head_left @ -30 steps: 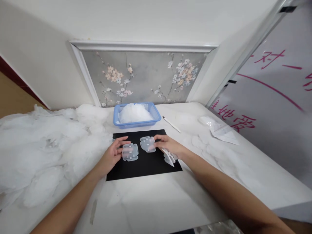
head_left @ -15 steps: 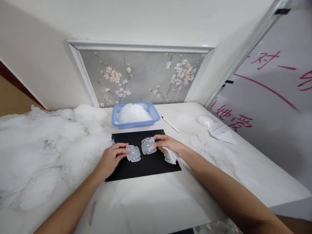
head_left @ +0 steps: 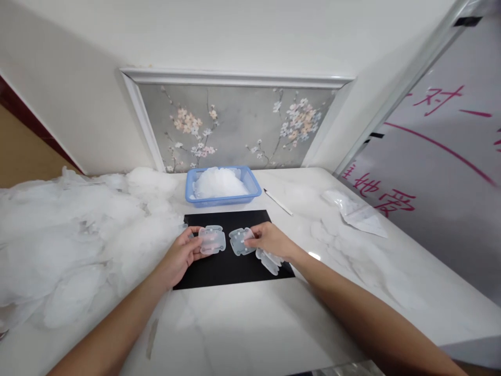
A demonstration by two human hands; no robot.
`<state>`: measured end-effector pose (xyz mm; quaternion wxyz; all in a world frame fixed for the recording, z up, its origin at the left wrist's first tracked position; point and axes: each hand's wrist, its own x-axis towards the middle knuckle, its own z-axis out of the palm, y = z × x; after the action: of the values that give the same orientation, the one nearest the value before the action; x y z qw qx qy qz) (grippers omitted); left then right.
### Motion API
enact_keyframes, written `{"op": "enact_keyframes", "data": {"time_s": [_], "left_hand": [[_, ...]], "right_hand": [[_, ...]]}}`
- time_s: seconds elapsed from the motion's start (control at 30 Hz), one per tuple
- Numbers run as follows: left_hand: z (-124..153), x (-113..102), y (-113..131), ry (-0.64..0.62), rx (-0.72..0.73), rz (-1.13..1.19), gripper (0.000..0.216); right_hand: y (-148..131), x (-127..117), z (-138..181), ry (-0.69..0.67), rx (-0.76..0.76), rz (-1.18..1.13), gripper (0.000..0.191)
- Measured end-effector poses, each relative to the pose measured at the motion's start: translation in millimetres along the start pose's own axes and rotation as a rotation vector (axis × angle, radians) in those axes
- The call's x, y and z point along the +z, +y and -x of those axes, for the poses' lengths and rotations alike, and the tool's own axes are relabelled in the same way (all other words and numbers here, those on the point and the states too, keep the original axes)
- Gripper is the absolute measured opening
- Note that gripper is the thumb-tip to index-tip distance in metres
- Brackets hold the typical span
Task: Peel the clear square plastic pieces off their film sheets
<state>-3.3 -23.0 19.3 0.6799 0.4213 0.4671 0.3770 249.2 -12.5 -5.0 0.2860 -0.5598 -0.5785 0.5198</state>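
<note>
Two translucent plastic pieces with white dots lie over a black mat (head_left: 235, 269) on the white table. My left hand (head_left: 180, 255) pinches the left piece (head_left: 212, 240) at its edge, lifted slightly off the mat. My right hand (head_left: 270, 240) has its fingertips closed on the right piece (head_left: 240, 241), and a small stack of similar pieces (head_left: 269, 261) sits under its palm and ring fingers.
A blue basket (head_left: 221, 185) heaped with white pieces stands behind the mat. A big heap of white translucent material (head_left: 70, 235) covers the table's left side. A thin white stick (head_left: 277, 202) and a plastic bag (head_left: 352, 211) lie to the right, near a whiteboard (head_left: 438, 172).
My left hand has picked its piece up off the mat and turned it toward me. My right hand has stayed on its piece, shifting slightly.
</note>
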Motion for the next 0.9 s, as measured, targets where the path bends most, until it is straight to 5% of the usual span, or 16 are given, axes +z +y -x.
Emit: {"op": "enact_keyframes", "data": {"time_s": [0.17, 0.47, 0.7, 0.9], "left_hand": [[0.5, -2.7, -0.1, -0.012, 0.007, 0.013, 0.038], [2.5, -4.0, 0.4, -0.041, -0.029, -0.016, 0.043], [2.6, -3.6, -3.1, -0.076, -0.022, -0.033, 0.047], [5.7, 0.3, 0.4, -0.083, -0.045, -0.019, 0.051]], "right_hand": [[-3.3, -4.4, 3.2, -0.069, -0.003, -0.054, 0.023], [-3.6, -2.5, 0.6, 0.079, -0.056, -0.254, 0.027], [-7.7, 2.6, 4.9, 0.018, -0.072, -0.232, 0.054], [-9.3, 12.0, 4.1, -0.033, -0.060, -0.249, 0.055]]}}
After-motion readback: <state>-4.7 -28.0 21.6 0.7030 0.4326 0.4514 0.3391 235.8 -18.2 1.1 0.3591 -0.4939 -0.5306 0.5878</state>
